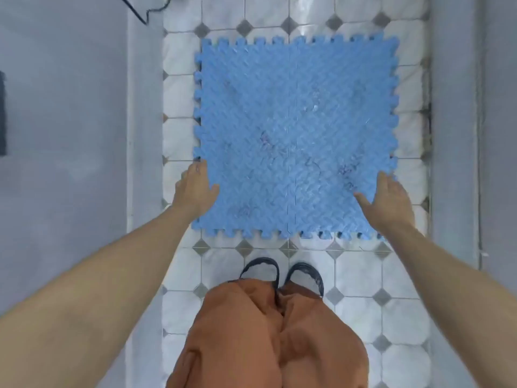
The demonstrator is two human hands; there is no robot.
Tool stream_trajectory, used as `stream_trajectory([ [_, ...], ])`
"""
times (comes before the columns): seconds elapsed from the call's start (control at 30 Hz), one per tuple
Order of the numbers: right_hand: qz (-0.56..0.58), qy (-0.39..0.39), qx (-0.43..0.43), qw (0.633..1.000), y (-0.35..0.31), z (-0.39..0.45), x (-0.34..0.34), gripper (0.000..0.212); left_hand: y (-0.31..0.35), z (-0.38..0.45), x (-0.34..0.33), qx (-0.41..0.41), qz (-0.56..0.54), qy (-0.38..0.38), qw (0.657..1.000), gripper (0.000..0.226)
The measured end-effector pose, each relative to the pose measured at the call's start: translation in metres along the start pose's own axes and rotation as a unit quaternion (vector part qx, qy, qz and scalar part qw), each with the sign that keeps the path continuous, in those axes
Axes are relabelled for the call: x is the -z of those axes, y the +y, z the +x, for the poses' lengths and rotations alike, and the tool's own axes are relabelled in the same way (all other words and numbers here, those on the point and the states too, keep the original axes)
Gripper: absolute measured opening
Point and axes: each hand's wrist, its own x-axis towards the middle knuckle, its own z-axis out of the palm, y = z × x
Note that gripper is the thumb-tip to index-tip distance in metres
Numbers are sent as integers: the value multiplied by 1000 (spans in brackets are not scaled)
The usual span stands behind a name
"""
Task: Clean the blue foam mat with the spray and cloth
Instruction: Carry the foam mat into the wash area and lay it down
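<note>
The blue foam mat (296,113), a square of interlocking pieces with toothed edges, lies on the tiled floor in front of me. Dark smudges and scuffs mark its near half. My left hand (194,187) holds the mat's left edge near the front corner, thumb on top and fingers along the side. My right hand (390,198) holds the right edge the same way, thumb spread over the surface. The front right edge seems slightly raised, with shadow under its teeth. No spray bottle or cloth is in view.
White octagonal floor tiles (358,278) with grey diamonds run between grey raised borders at left (142,135) and right (453,135). A black cable (140,15) lies at the top left. My feet in dark sandals (282,273) stand just before the mat.
</note>
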Motion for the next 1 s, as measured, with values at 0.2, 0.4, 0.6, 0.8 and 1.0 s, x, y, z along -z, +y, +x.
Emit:
stream_trajectory([
  [0.2, 54, 10, -53, 997, 21, 54, -55, 82, -22, 60, -51, 35, 61, -25, 997, 79],
  [0.4, 127, -15, -183, 975, 42, 69, -79, 88, -50, 81, -77, 203, -38, -123, 971, 122],
  [0.6, 109, -5, -199, 974, 44, 69, -80, 90, -46, 74, -90, 252, -156, -77, 952, 130],
  [0.8, 136, -1, -179, 974, 51, 51, -38, 97, -40, 53, -40, 248, -150, -59, 955, 126],
  [1.0, 174, -6, -186, 967, 42, 8, 39, 102, -23, 16, 58, 236, -128, -46, 962, 126],
])
